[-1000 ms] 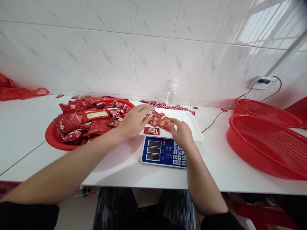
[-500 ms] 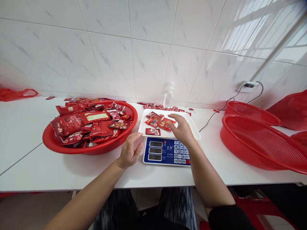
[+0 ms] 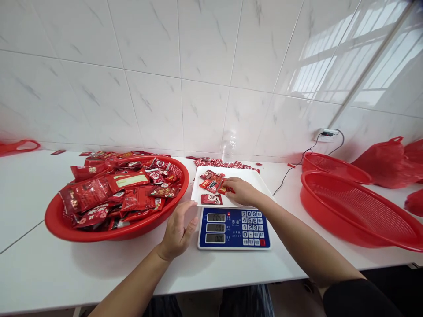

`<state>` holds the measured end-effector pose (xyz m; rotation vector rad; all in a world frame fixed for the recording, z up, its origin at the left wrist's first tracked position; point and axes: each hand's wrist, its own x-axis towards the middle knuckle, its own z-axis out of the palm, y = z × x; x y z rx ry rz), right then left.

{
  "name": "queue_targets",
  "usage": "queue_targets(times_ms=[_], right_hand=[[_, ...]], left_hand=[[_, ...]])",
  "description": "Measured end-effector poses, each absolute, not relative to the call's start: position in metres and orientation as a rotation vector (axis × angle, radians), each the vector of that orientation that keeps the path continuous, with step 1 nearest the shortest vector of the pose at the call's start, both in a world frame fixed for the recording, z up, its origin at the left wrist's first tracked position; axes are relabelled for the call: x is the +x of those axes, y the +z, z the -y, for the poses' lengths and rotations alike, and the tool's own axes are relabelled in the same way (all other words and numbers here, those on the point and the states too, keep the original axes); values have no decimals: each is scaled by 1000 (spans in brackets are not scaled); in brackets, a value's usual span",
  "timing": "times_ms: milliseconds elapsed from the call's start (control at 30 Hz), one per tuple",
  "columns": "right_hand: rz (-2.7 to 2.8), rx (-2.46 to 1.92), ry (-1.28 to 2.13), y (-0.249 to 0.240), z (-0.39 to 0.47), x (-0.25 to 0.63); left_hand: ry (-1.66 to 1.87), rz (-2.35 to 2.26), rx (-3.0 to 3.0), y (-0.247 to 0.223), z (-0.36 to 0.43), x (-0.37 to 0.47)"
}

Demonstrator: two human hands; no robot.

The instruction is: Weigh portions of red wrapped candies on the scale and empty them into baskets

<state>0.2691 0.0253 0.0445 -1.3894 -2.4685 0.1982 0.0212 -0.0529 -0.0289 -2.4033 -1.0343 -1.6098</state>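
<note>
On the white tray [image 3: 251, 176] of a digital scale [image 3: 234, 229] lie several small red packets [image 3: 211, 199]. My right hand [image 3: 240, 192] reaches over the tray from the right, its fingers curled onto a red packet [image 3: 229, 190] that they partly cover. Thumb and fingers apart, my left hand [image 3: 177, 230] rests by the tray's front left corner and holds nothing. Its fingertips are close to the tray edge; whether they touch it I cannot tell. Beside it on the left stands a red plastic basket [image 3: 62, 229] heaped with red packets of various sizes [image 3: 139, 200].
More small packets [image 3: 218, 163] lie along the wall behind the scale. Two red baskets [image 3: 330, 220] stand at the right, near red plastic bags [image 3: 383, 163]. A black cable [image 3: 289, 173] runs from a wall socket [image 3: 325, 135] towards the scale. Another red bag [image 3: 20, 146] lies far left.
My right hand has lowered from above the tray onto a red packet, its fingers closing in. My left hand stays by the tray corner. The camera view has tilted up slightly.
</note>
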Motion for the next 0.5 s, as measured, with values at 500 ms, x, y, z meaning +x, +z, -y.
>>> queue_targets(times_ms=[500], right_hand=[[2685,-1220,286,47,-43,227]], left_hand=[[-1645,1103,-2436,-28,52,18]])
